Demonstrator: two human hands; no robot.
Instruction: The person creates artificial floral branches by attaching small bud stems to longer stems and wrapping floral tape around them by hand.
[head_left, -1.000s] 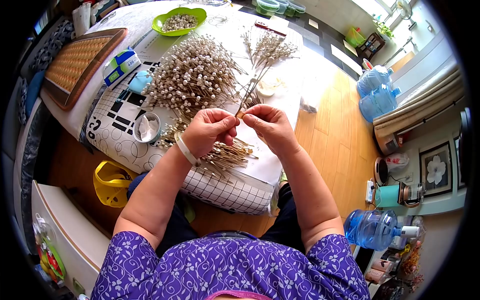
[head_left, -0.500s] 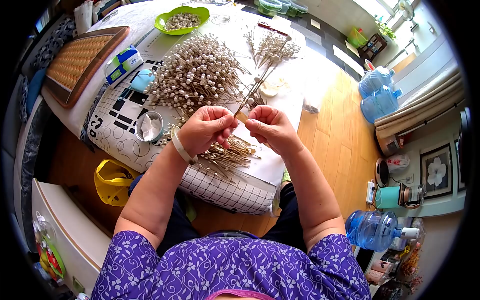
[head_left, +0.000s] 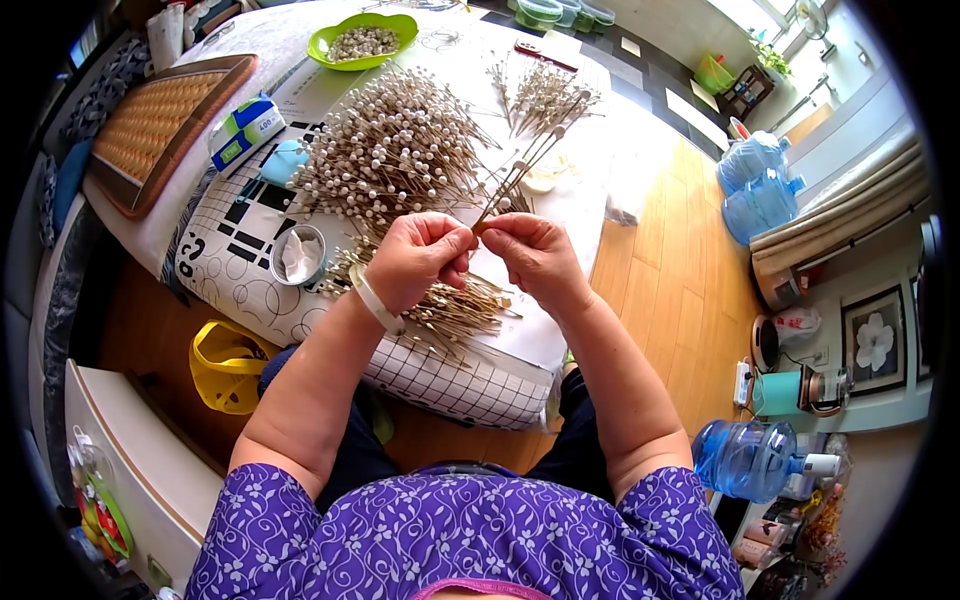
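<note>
My left hand (head_left: 418, 262) is pinched around the lower ends of a thin bunch of brown stems (head_left: 515, 172), which points up and to the right. My right hand (head_left: 532, 258) is closed at the same stem ends, fingertips together; what it grips there is too small to make out. Behind my left hand lies a big pile of stems with white bead tips (head_left: 400, 145). More stems (head_left: 455, 312) lie beneath and in front of my hands. A separate bunch (head_left: 550, 95) rests at the table's far side.
A green bowl of beads (head_left: 362, 43) is at the back. On the left are a tissue pack (head_left: 247, 132), a light blue object (head_left: 284, 162), a small tub (head_left: 298, 254) and a brown mat (head_left: 170, 130). A yellow bag (head_left: 225, 367) sits below the table edge.
My right hand was slightly apart from the stems half a second ago and now meets my left hand at their lower ends. The stems have tilted a little further to the right.
</note>
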